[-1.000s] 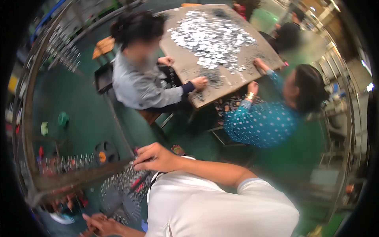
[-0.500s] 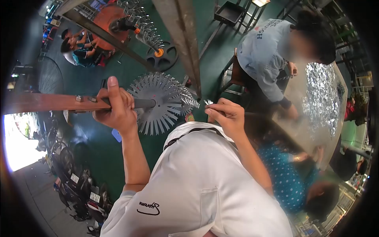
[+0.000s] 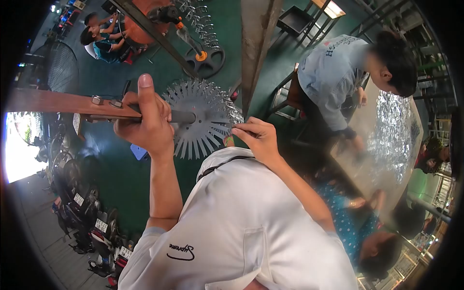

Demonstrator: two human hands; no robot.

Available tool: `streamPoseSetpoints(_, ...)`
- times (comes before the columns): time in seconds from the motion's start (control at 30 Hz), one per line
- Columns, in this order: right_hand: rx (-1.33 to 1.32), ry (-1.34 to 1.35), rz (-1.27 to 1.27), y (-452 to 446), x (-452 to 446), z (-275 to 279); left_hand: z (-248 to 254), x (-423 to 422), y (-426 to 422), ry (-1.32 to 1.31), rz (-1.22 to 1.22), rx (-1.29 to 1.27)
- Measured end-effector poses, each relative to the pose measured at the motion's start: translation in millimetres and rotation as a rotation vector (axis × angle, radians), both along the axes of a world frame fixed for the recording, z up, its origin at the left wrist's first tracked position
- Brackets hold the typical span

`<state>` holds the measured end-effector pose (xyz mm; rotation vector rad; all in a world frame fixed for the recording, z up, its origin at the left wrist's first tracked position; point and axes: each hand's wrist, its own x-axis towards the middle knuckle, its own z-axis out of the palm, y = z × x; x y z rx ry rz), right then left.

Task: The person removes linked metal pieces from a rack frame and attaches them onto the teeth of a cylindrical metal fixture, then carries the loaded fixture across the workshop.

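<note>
A grey slotted metal disc [image 3: 195, 140] with long blade-like teeth stands in front of me on a metal shaft [image 3: 184, 117]. Shiny small metal pieces [image 3: 235, 110] sit in a row along its right rim. My left hand [image 3: 147, 118] wraps around the shaft by the end of a reddish-brown bar [image 3: 72, 104], thumb pointing up. At the disc's right edge, my right hand [image 3: 261, 140] is closed in a pinch on a small metal piece, mostly hidden by the fingertips.
A co-worker in a light blue jacket [image 3: 331, 72] and another in a dotted shirt [image 3: 336, 203] sit at a table [image 3: 353, 130] bearing many shiny pieces. A steel post [image 3: 256, 43] rises beyond the disc. Parked motorbikes [image 3: 79, 208] stand at left; a black tray [image 3: 295, 20] is behind.
My right hand has moved left, bringing the small metal piece from beside the disc to its right edge. My left hand stays around the shaft. The view has shifted slightly.
</note>
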<state>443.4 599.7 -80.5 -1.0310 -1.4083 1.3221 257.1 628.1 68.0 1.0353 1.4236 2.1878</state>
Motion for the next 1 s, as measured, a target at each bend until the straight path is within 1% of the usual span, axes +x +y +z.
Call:
streamPoseSetpoints(0.07, 0.008, 0.015, 0.001, 1.2, -2.4, -0.2, 0.2, 2.0, 0.3, -0.002, 0.0, -0.006)
streamPoseSetpoints(0.33, 0.078, -0.087, -0.019, 0.7, -7.6, -8.9, -2.0, 3.1, -5.7, 0.002, 0.01, -0.02)
streamPoseSetpoints(0.43, 0.118, -0.104, -0.031, -1.4, -6.6, -6.4, -5.9, 3.3, -6.7, 0.053, 0.025, -0.009)
streamPoseSetpoints(0.53, 0.103, -0.134, -0.025, -3.1, -4.4, -1.5, -5.1, 0.6, -9.1, 0.006, -0.004, -0.005)
streamPoseSetpoints(0.7, 0.133, -0.125, -0.013, -4.6, -4.9, -10.0, -5.0, 3.6, -10.2, -0.009, 0.004, -0.016)
streamPoseSetpoints(1.0, 0.146, -0.177, 0.014, -7.2, -6.1, -9.0, -10.0, 2.8, -14.9, -0.018, -0.001, -0.026)
